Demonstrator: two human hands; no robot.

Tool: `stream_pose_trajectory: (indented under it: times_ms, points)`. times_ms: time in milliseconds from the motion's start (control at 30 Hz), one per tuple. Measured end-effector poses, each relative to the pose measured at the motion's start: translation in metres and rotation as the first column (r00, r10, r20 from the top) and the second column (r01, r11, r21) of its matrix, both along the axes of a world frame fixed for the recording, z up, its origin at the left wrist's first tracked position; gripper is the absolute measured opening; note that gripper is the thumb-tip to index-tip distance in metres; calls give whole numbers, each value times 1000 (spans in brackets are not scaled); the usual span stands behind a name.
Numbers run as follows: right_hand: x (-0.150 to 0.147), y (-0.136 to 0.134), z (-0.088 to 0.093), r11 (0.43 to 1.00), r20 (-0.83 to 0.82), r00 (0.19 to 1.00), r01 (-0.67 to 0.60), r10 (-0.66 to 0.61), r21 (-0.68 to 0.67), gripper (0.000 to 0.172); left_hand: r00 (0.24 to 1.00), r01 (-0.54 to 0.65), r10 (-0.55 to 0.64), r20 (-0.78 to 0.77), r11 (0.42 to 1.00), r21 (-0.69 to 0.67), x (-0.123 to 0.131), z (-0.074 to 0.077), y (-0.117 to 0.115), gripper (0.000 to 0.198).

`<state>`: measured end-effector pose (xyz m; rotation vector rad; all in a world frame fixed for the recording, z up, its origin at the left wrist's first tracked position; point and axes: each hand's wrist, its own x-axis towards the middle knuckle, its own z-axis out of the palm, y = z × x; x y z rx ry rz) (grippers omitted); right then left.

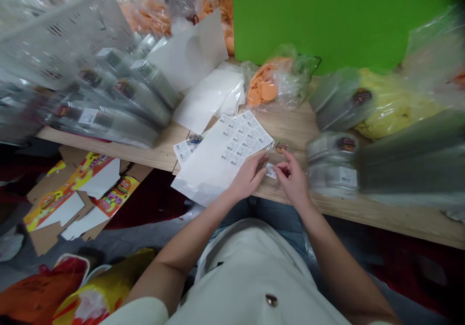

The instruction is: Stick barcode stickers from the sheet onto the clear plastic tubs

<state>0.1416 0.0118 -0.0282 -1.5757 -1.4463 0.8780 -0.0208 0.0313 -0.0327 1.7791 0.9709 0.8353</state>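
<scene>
Between my hands is a clear plastic container [271,147], its outline faint against the wood, with a small dark burger sticker [281,147] on its far part. A small white barcode label [271,171] shows at its near side. My left hand [250,176] is closed along the container's left side. My right hand [292,178] has its thumb and curled fingers pinched at the label's right edge, with the index finger reaching toward the burger sticker. Sheets of barcode labels [241,138] lie on white paper [199,170] just left of my hands.
Stacked clear containers [332,162] stand close on the right, and more [123,97] at the left. A bag of orange pieces [267,85] lies behind, before a green panel [327,20]. A yellow bag [392,107] sits at right. Printed cardboard [80,194] lies below left.
</scene>
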Motion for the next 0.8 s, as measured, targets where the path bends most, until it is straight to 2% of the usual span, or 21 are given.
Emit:
stream_pose_trajectory:
  times_ms: [200, 300, 367, 400, 467, 567, 667, 767, 800]
  points:
    - [-2, -5, 1, 996, 219, 975, -42, 25, 74, 49, 996, -66, 71, -54, 994, 83, 5, -1, -1, 53]
    - [-3, -11, 1, 979, 410, 905, 36, -117, 201, 52, 993, -89, 94, -65, 993, 77, 7, -2, -2, 55]
    - [-3, -18, -1, 944, 442, 857, 135, -264, 302, 51, 992, -111, 115, -56, 992, 66, 9, -2, -3, 56]
    - [-4, -21, -2, 934, 449, 846, 145, -289, 327, 48, 991, -124, 127, -49, 990, 63, 11, -3, -4, 56]
    - [-5, -28, -7, 951, 519, 833, 28, -192, 308, 43, 988, -149, 151, -33, 987, 60, 13, -5, -5, 54]
    - [-6, -33, -16, 966, 664, 748, -181, 12, 186, 50, 987, -162, 162, 19, 987, -18, 12, -7, -2, 47]
    - [-4, -30, -18, 971, 663, 749, -170, 16, 169, 59, 965, -247, 256, 54, 959, -138, 2, 1, 3, 38]
    - [1, -25, -7, 958, 599, 800, -156, -19, 240, 61, 903, -417, 429, 29, 890, -184, -12, 21, 7, 30]
    - [2, -25, 0, 950, 578, 816, -162, -24, 268, 60, 901, -406, 431, 46, 876, -260, -15, 29, 8, 30]
